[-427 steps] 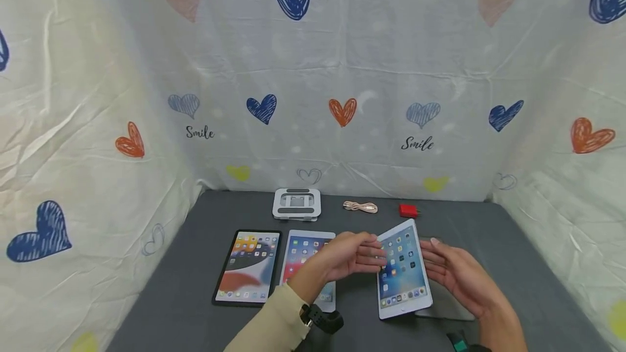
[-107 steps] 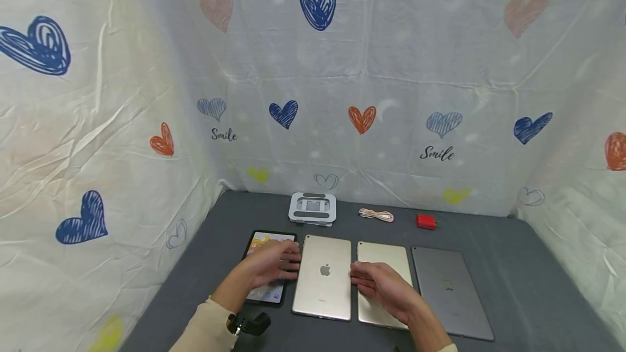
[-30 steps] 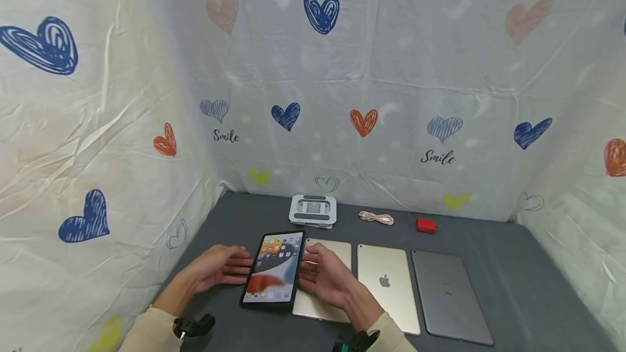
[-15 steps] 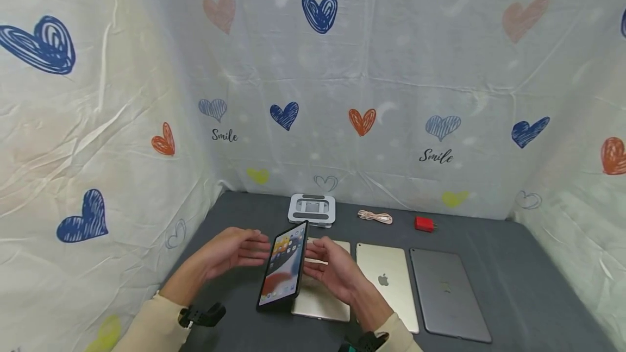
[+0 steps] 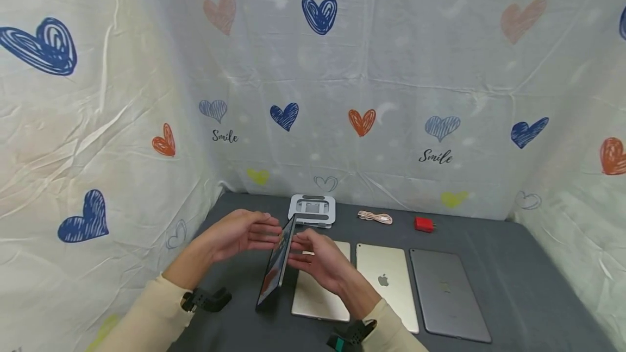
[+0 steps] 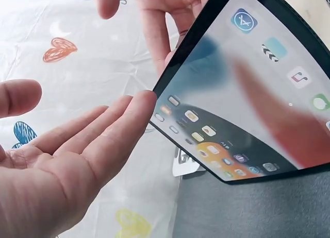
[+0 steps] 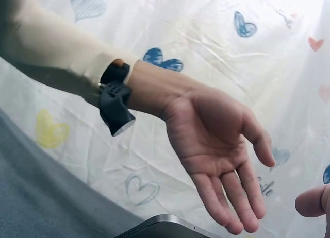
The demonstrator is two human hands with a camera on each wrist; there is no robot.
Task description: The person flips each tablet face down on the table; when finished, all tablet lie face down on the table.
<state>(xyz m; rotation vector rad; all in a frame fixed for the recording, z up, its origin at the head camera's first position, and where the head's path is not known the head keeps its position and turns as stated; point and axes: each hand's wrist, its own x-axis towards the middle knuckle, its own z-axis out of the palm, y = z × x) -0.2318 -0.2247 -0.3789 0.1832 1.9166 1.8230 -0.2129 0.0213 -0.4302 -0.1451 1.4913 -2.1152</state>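
Note:
A black-edged tablet (image 5: 275, 271) stands steeply tilted on the table, its lit screen facing left. In the left wrist view the screen of the tablet (image 6: 221, 83) shows app icons. My left hand (image 5: 246, 236) reaches over with straight fingers, the tips at the tablet's upper edge; the thumb is apart from it. My right hand (image 5: 321, 263) has its extended fingers against or close to the back of the tablet, partly hidden in the left wrist view. In the right wrist view the left hand (image 7: 209, 137) shows its open palm above the tablet's edge (image 7: 167, 220).
To the right lie a gold tablet (image 5: 320, 300), another gold tablet (image 5: 386, 297) and a grey tablet (image 5: 450, 297), backs up. Behind them sit a folding stand (image 5: 312, 208), a coiled cable (image 5: 375, 217) and a red charger (image 5: 424, 225). A heart-print cloth (image 5: 391, 69) hangs around the table.
The black-edged tablet has tipped up from nearly flat to steep, its right edge rising leftward. Both hands moved with it. Earlier, two other tablets went from screen up to back up.

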